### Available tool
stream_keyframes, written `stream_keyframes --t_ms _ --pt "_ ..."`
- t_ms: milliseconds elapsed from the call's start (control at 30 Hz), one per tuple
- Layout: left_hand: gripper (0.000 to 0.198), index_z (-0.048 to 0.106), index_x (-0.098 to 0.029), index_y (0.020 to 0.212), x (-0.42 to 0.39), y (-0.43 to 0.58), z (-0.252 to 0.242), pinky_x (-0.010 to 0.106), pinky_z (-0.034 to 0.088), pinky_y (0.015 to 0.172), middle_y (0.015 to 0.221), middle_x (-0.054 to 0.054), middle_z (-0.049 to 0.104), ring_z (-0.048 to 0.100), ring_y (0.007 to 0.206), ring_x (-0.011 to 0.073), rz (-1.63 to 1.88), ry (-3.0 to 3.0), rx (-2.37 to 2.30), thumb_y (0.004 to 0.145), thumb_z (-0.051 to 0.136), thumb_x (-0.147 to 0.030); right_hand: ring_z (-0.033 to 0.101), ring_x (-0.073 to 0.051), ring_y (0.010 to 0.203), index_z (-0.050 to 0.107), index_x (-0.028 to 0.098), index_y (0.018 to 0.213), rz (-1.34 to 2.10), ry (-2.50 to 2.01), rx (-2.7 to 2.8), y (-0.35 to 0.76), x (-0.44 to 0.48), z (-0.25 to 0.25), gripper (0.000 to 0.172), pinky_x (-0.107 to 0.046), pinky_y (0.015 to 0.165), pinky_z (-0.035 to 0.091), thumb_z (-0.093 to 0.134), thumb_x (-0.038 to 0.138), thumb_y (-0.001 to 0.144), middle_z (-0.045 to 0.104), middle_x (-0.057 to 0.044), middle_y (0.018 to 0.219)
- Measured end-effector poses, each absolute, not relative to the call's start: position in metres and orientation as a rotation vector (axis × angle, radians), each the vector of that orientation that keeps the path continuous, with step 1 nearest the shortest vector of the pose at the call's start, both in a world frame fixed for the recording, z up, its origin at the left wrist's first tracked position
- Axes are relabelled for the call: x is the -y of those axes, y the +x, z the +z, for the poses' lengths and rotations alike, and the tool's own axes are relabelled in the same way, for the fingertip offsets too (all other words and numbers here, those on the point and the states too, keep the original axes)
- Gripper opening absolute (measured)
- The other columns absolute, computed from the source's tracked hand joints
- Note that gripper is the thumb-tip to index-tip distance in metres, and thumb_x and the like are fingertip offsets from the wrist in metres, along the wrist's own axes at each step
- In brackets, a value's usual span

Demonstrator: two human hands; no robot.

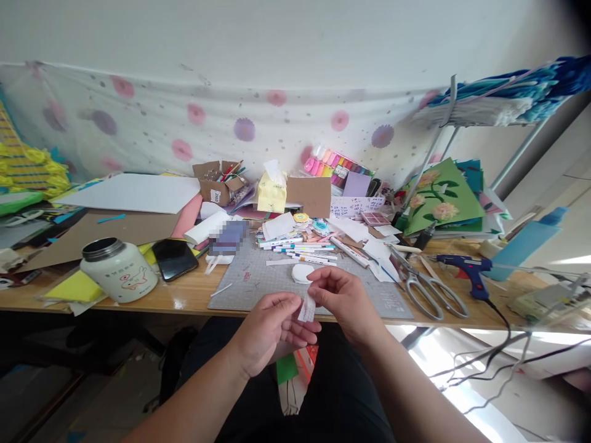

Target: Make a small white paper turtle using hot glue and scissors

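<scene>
My left hand (pixel 270 329) and my right hand (pixel 344 298) meet in front of the table's near edge, above my lap. Between them they pinch a small white strip of paper (pixel 307 307), which hangs upright from the fingertips. Both hands have their fingers curled onto the strip. Just beyond them lies a grey cutting mat (pixel 277 280) with a white oval piece (pixel 302 272) on it. A row of coloured pens (pixel 300 248) lies at the mat's far edge.
On the wooden table (pixel 184 295) stand a white jar (pixel 119 269) and a black phone (pixel 174 258) at left. Scissors (pixel 427 286) and a blue glue gun (pixel 466 271) lie at right. A yellow tissue box (pixel 271 192), cardboard boxes and coloured paper fill the back.
</scene>
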State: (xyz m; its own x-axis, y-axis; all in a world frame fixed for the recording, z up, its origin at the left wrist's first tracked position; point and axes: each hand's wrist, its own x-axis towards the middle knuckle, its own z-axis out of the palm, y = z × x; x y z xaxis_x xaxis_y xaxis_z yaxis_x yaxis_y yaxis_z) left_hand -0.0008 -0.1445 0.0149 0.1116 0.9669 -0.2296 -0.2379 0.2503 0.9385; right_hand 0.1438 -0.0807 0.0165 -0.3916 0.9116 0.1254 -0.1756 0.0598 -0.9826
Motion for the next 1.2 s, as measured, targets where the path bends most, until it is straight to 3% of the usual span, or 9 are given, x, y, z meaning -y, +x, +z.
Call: stream_keyframes --t_ms 167,467,633,833,1067,1200 --pt "0.035 0.059 -0.015 0.076 0.146 0.003 0.014 0.028 0.051 0.061 0.072 0.01 0.074 0.07 0.065 0.0205 1.178 1.001 -1.2 0.082 0.056 -0.05 0.053 -0.013 0.063 0.066 0.016 0.085 1.379 -0.812 1.443 0.147 0.081 0.015 0.019 -0.026 0.061 0.041 0.073 0.023 0.069 0.06 0.002 0.067" --pt "0.021 0.058 -0.016 0.068 0.148 0.005 0.013 0.025 0.049 0.061 0.064 0.002 0.069 0.063 0.059 0.0128 1.148 1.012 -1.234 0.073 0.071 -0.032 0.053 -0.013 0.061 0.065 0.017 0.083 1.366 -0.826 1.395 0.139 0.084 0.011 0.018 -0.026 0.058 0.042 0.073 0.026 0.069 0.059 0.002 0.067" --pt "0.021 0.058 -0.016 0.069 0.154 -0.001 0.011 0.024 0.048 0.058 0.064 0.003 0.07 0.062 0.055 0.0121 1.102 0.931 -1.155 0.075 0.068 -0.033 0.054 -0.012 0.06 0.065 0.017 0.081 1.388 -0.836 1.385 0.138 0.087 0.013 0.017 -0.026 0.059 0.045 0.071 0.031 0.072 0.06 0.002 0.068" --pt "0.018 0.059 -0.014 0.072 0.156 -0.008 0.009 0.025 0.049 0.058 0.064 0.005 0.071 0.064 0.055 0.0136 1.095 0.914 -1.108 0.077 0.065 -0.031 0.054 -0.013 0.062 0.064 0.018 0.093 1.47 -0.82 1.534 0.138 0.095 0.017 0.025 -0.026 0.06 0.043 0.07 0.034 0.075 0.059 0.003 0.068" --pt "0.037 0.054 -0.016 0.076 0.158 -0.015 0.004 0.027 0.049 0.055 0.063 0.007 0.071 0.067 0.056 0.0181 1.141 0.871 -1.074 0.082 0.055 -0.052 0.054 -0.014 0.062 0.064 0.018 0.088 1.374 -0.897 1.555 0.128 0.1 0.017 0.021 -0.026 0.059 0.041 0.069 0.026 0.07 0.058 0.003 0.066" --pt "0.03 0.054 -0.017 0.072 0.158 -0.013 0.006 0.024 0.048 0.057 0.063 0.0 0.065 0.063 0.059 0.0135 1.164 0.984 -1.116 0.073 0.07 -0.042 0.055 -0.015 0.064 0.065 0.019 0.087 1.321 -0.913 1.56 0.128 0.101 0.014 0.02 -0.026 0.06 0.042 0.069 0.025 0.069 0.058 0.002 0.067"
